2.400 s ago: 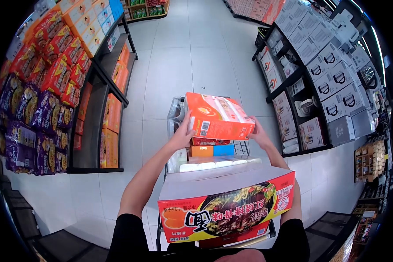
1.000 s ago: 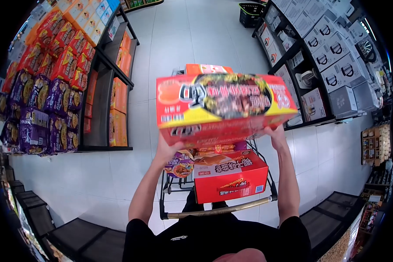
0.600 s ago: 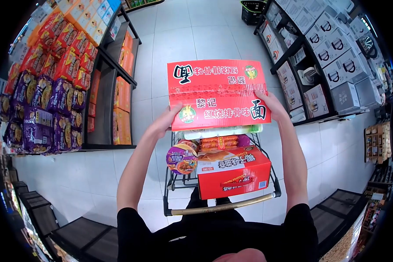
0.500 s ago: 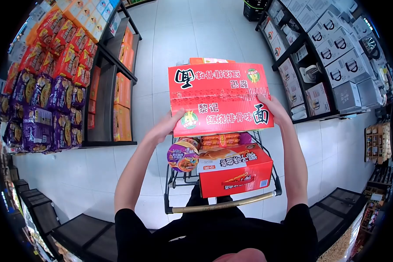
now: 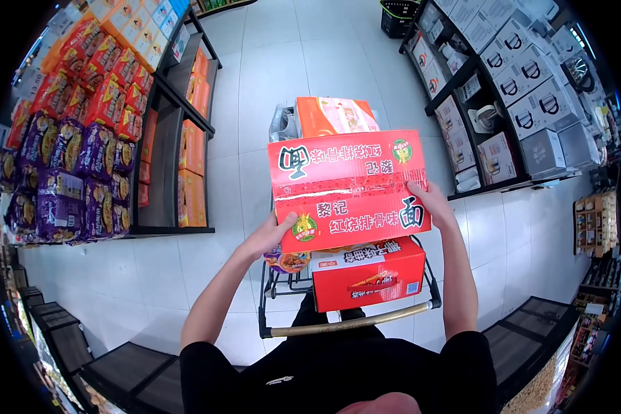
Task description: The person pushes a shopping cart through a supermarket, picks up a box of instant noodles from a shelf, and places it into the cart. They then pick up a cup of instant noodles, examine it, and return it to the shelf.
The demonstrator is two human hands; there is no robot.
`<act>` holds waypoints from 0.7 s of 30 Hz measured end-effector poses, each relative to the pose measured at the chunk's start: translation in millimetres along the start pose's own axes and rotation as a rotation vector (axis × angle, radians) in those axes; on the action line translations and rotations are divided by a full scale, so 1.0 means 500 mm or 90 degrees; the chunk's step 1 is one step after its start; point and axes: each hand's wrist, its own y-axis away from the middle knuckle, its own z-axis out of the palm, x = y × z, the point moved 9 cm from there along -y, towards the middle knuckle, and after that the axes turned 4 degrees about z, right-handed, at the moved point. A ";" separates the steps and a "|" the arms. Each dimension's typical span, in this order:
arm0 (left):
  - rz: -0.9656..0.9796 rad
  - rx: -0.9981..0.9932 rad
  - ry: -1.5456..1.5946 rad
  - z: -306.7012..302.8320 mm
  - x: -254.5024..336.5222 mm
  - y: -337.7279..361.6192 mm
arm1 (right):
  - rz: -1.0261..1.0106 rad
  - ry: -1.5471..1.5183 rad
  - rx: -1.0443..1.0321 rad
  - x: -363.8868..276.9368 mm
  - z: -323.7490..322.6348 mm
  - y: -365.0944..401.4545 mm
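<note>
Between my two hands is a large red noodle carton (image 5: pixel 348 190) with Chinese lettering and a taped seam across its top. My left hand (image 5: pixel 268 236) grips its left side near the front corner, thumb on top. On the right side, my right hand (image 5: pixel 431 203) holds it the same way. The carton is over a shopping cart (image 5: pixel 263 303). Nearer me in the cart sits a red biscuit box (image 5: pixel 369 279), partly covered by the carton. A purple instant noodle cup (image 5: pixel 288 262) shows beside it. Beyond the carton lies an orange and pink box (image 5: pixel 337 115).
Purple noodle packs (image 5: pixel 62 200) and red packs (image 5: pixel 107 100) are stacked on the left shelf. Boxed appliances (image 5: pixel 531 76) fill the right shelf (image 5: pixel 486 186). A dark shopping basket (image 5: pixel 397 19) stands on the floor ahead. The cart's handle (image 5: pixel 352 322) is close to my body.
Both hands have brought the noodle carton down and toward me. It now covers more of the biscuit box and noodle cup, while more of the orange and pink box shows.
</note>
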 end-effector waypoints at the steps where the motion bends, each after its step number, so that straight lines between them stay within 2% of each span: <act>1: -0.013 0.004 0.005 -0.006 -0.014 -0.004 | 0.015 0.009 -0.007 0.004 0.004 -0.002; 3: -0.017 0.006 0.004 -0.001 -0.023 -0.010 | 0.012 0.004 -0.018 -0.002 0.011 -0.002; 5: 0.069 0.114 0.010 -0.014 -0.004 -0.007 | -0.001 0.012 -0.037 -0.008 0.010 -0.002; 8: 0.135 0.131 0.082 0.004 0.000 0.002 | 0.020 0.024 -0.046 -0.008 0.010 0.011; 12: 0.173 0.151 0.045 -0.007 -0.033 0.000 | -0.018 -0.007 -0.076 -0.007 0.017 0.014; 14: 0.190 0.142 0.074 -0.015 -0.051 -0.005 | 0.010 0.008 -0.098 0.002 0.012 0.026; 16: 0.204 0.175 0.056 -0.020 -0.041 0.033 | -0.015 0.035 0.027 0.004 -0.038 0.040; 17: 0.264 0.289 -0.030 -0.050 -0.029 0.078 | -0.125 0.060 0.128 0.037 -0.100 0.008; 18: 0.332 0.407 -0.113 -0.075 -0.008 0.123 | -0.254 0.119 0.179 0.013 -0.146 0.057; 19: 0.384 0.408 -0.152 -0.063 0.021 0.192 | -0.383 0.176 0.233 0.009 -0.174 0.127; 20: 0.437 0.410 -0.192 -0.038 0.046 0.286 | -0.427 0.206 0.285 0.023 -0.198 0.211; 21: 0.463 0.425 -0.227 -0.012 0.037 0.351 | -0.405 0.212 0.281 0.077 -0.219 0.256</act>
